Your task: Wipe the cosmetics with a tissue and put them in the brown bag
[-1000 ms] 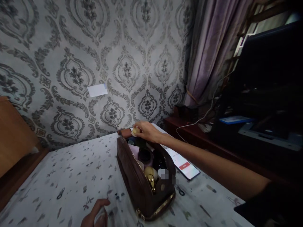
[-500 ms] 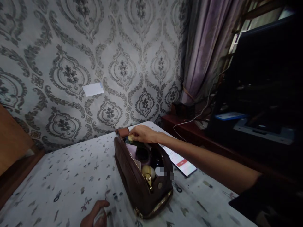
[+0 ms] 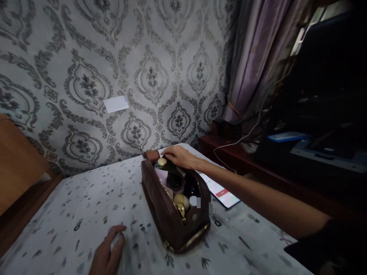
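Note:
A dark brown zip pouch (image 3: 160, 208) stands unzipped on the patterned cloth. Inside it I see a pale yellow round cap (image 3: 162, 162) at the far end, a pink packet (image 3: 161, 176), dark rounded containers (image 3: 174, 180), a yellowish round item (image 3: 180, 199) and a gold piece (image 3: 181, 209). My right hand (image 3: 179, 156) reaches over the far end, its fingers stretched toward the brown end flap (image 3: 151, 154), with nothing seen in them. Left of the pouch, my left hand (image 3: 107, 252) hovers over the cloth, index finger and thumb apart, holding nothing visible.
A phone (image 3: 225, 193) with a lit screen lies right of the pouch. A white cable (image 3: 243, 137) runs across the dark red furniture (image 3: 210, 147). At the left edge stands a brown wooden panel (image 3: 20, 168). A patterned wall (image 3: 86, 88) rises behind the table.
My right hand has let go of the pale yellow cap, which stays in the pouch, and its fingers have straightened out. My left hand shows more and has moved slightly up and left.

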The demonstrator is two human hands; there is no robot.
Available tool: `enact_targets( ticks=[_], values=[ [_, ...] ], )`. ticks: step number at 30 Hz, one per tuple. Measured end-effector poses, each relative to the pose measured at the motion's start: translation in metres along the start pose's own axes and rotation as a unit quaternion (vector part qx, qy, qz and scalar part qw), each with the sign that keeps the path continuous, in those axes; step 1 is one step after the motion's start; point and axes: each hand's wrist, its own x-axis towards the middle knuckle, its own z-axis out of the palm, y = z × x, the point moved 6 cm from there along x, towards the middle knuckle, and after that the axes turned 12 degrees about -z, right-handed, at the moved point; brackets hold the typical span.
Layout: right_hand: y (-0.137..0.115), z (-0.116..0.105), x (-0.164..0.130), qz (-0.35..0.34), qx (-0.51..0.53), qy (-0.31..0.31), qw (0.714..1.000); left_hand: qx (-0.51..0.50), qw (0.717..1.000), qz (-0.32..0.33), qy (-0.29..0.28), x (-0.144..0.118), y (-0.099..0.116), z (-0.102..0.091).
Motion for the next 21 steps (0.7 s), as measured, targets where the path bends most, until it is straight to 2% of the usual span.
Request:
enact_targets(
  ticks=[4, 7, 8, 11, 14, 17, 21],
  values=[
    [0.016, -0.009, -0.019, 0.032, 0.075, 0.081, 0.993, 0.065, 0.995, 0.026, 0.075, 0.021, 0.0, -0.044],
    [0.023, -0.013, -0.039, 0.046, 0.127, 0.123, 0.983, 0.13, 0.98, 0.066, 0.136, 0.041, -0.014, -0.07],
    [0.023, -0.015, -0.046, 0.047, 0.142, 0.133, 0.98, 0.165, 0.976, 0.073, 0.126, 0.047, -0.021, -0.07],
    [0.011, -0.022, -0.067, 0.036, 0.181, 0.157, 0.97, 0.271, 0.962, 0.019, 0.039, 0.057, -0.052, -0.058],
    [-0.019, -0.04, -0.086, 0.011, 0.208, 0.176, 0.962, 0.311, 0.95, -0.005, -0.01, 0.053, -0.065, -0.048],
    [-0.063, -0.069, -0.11, -0.024, 0.219, 0.212, 0.952, 0.306, 0.951, 0.027, 0.027, 0.046, -0.051, -0.055],
    [-0.113, -0.104, -0.15, -0.092, 0.184, 0.311, 0.928, 0.275, 0.942, 0.152, 0.118, 0.029, 0.0, -0.074]
  ],
)
